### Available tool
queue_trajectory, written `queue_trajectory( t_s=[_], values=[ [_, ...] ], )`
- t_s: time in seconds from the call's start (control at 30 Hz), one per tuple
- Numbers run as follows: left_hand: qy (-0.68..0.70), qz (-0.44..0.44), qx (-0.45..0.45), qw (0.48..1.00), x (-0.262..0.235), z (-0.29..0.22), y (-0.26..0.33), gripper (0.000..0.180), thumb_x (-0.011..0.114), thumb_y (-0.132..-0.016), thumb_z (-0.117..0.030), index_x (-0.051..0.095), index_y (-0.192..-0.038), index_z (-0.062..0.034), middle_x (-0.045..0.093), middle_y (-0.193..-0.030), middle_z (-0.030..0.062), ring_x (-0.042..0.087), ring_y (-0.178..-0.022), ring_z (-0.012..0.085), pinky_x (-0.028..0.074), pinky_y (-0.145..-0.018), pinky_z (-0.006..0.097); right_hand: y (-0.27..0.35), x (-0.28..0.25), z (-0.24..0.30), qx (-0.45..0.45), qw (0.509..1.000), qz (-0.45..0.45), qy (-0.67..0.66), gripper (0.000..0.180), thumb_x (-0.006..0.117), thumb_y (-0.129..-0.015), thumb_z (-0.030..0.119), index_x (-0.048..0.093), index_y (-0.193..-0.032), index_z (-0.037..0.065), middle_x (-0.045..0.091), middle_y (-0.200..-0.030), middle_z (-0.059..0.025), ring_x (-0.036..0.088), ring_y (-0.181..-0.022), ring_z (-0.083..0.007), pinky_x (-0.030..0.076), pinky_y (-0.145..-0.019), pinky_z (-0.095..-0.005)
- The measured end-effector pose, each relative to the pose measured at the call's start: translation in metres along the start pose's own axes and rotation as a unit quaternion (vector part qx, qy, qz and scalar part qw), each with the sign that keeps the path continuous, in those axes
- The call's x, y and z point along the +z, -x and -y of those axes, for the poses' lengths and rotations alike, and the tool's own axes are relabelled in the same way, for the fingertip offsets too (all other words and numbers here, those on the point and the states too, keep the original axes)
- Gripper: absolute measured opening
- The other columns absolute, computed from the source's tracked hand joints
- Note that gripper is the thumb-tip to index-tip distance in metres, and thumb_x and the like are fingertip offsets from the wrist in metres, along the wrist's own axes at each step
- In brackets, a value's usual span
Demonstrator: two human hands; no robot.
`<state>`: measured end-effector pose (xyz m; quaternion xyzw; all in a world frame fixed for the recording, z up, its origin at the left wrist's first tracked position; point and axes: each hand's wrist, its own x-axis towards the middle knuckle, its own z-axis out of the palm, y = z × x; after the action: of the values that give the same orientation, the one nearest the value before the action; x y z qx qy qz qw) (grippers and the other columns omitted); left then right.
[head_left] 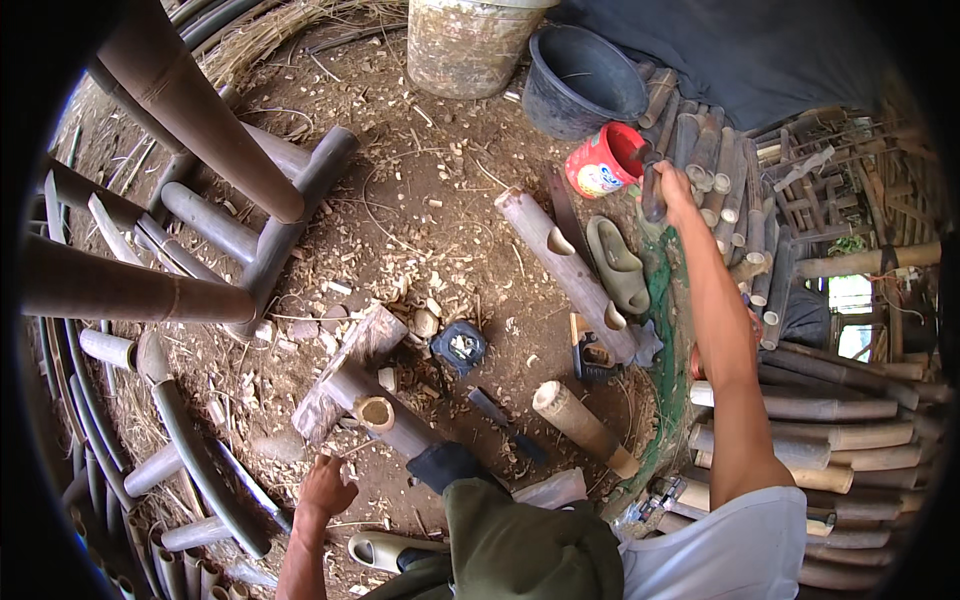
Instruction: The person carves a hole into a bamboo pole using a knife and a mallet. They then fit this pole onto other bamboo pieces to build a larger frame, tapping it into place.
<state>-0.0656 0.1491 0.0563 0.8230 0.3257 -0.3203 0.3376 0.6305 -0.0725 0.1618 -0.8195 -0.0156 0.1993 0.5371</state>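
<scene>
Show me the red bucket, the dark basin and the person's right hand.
Red bucket (591, 161): head view, outer wall.
Dark basin (556, 106): head view, outer wall.
Right hand (676, 188): head view, back of the hand.

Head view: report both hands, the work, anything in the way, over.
Right hand gripping dark tool beside red bucket. Left hand near holed bamboo piece. Pale shavings scattered around.

Downward fisheye view from the head
</scene>
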Motion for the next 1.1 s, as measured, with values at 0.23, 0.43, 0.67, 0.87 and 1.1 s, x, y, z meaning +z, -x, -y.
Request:
queue_trajectory(
  t_s=[0.23, 0.43, 0.67, 0.87, 1.1],
  values=[
    [0.141, 0.004, -0.06, 0.988, 0.001, 0.028, 0.037, 0.044, 0.065, -0.083, -0.032, 0.064, -0.115, -0.0027, 0.064, -0.113, 0.0227, 0.064, -0.101, 0.0396, 0.05, -0.091, 0.045, -0.066, 0.024, 0.004, 0.155, 0.988, 0.015, 0.024, 0.024, 0.049, -0.095, 0.021, 0.057, -0.099, -0.002, 0.062, -0.077, -0.0149, 0.064, -0.062, -0.0271, 0.059, -0.054, -0.0436],
    [0.556, 0.083, 0.005, 0.827, -0.022, -0.059, 0.061, 0.049, 0.066, -0.094, -0.029, 0.054, -0.13, 0.0024, 0.062, -0.125, 0.0154, 0.058, -0.115, 0.0219, 0.046, -0.099, 0.036, 0.065, 0.032, 0.029, -0.107, 0.99, 0.093, -0.02, 0.027, 0.059, -0.092, 0.017, 0.057, -0.114, 0.003, 0.063, -0.087, -0.0047, 0.062, -0.078, -0.0164, 0.051, -0.07, -0.0313],
    [0.81, 0.125, 0.254, 0.513, 0.036, -0.164, 0.01, 0.086, 0.064, -0.089, -0.056, 0.032, -0.146, 0.0003, 0.052, -0.098, 0.0015, 0.051, -0.094, 0.0116, 0.044, -0.086, 0.029, 0.286, 0.212, 0.013, -0.324, 0.679, 0.552, 0.36, 0.041, 0.067, -0.083, 0.013, 0.052, -0.12, 0.002, 0.065, -0.088, -0.0126, 0.068, -0.069, -0.0263, 0.054, -0.061, -0.0357],
    [0.974, 0.139, 0.164, 0.068, 0.069, -0.208, -0.049, 0.086, 0.039, -0.086, -0.08, 0.048, -0.134, -0.009, 0.06, -0.115, 0.0055, 0.057, -0.099, 0.0201, 0.047, -0.086, 0.039, 0.307, 0.282, -0.009, -0.512, 0.306, 0.599, 0.534, 0.037, 0.064, -0.079, 0.021, 0.06, -0.11, 0.003, 0.066, -0.084, -0.0105, 0.068, -0.075, -0.0232, 0.054, -0.066, -0.0358],
    [0.995, 0.03, 0.063, 0.075, 0.035, -0.197, -0.045, 0.06, 0.042, -0.1, -0.052, 0.038, -0.147, -0.015, 0.06, -0.12, 0.0076, 0.059, -0.093, 0.018, 0.05, -0.078, 0.036, 0.298, 0.317, -0.014, -0.421, 0.208, 0.705, 0.531, 0.031, 0.069, -0.077, 0.027, 0.066, -0.102, 0.008, 0.07, -0.074, -0.0084, 0.07, -0.066, -0.0237, 0.054, -0.055, -0.0377]
  ],
)
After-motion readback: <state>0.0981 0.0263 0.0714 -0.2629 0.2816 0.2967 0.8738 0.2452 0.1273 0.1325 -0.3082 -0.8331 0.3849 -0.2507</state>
